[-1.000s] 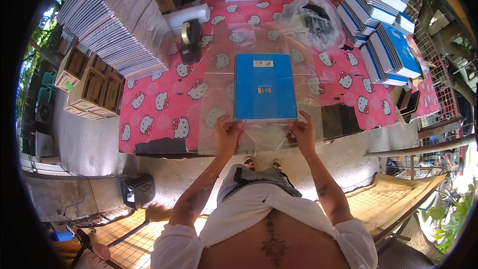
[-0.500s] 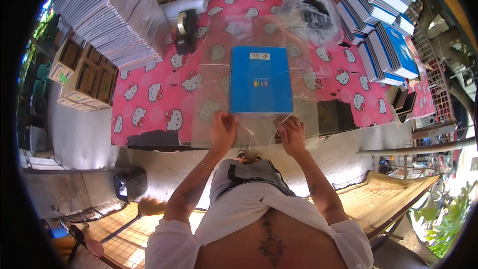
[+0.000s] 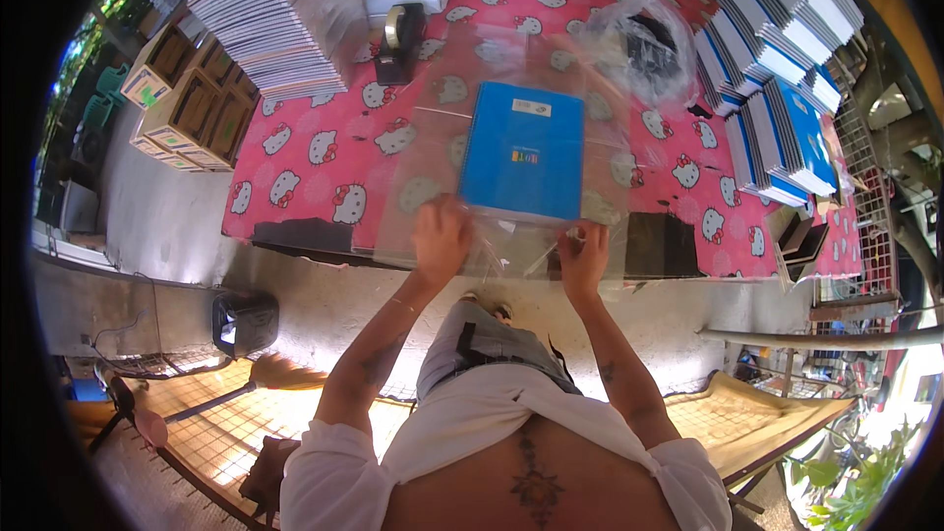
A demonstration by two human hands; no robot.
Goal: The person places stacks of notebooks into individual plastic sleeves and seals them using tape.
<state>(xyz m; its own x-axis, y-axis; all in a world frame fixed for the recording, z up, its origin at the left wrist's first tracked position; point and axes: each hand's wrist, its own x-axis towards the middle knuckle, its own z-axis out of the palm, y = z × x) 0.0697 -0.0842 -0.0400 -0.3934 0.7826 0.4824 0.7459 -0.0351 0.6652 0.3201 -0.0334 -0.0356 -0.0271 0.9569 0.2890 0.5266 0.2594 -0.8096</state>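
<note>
A stack of blue spiral notebooks point(image 3: 524, 157) lies flat on the table, its coil along the left side. Clear plastic wrap point(image 3: 408, 221) spreads under and around the stack, and its near part rises in creases at the front face. My left hand point(image 3: 442, 239) is at the stack's near left corner, fingers closed on the wrap. By the near right corner, my right hand point(image 3: 584, 258) pinches the wrap too, fingertips close to the stack. Exactly how much film each hand holds is hard to see.
A black tape dispenser point(image 3: 398, 44) stands at the back left, beside a tall pile of notebooks point(image 3: 285, 20). Crumpled clear plastic point(image 3: 644, 49) lies at the back right, near stacked blue notebooks point(image 3: 782, 138). Cardboard boxes point(image 3: 192, 108) sit left of the pink patterned table cover point(image 3: 324, 147).
The view has turned slightly, shifting the scene. My left hand has moved up against the stack's near left corner, and my right hand has come closer to the near right corner.
</note>
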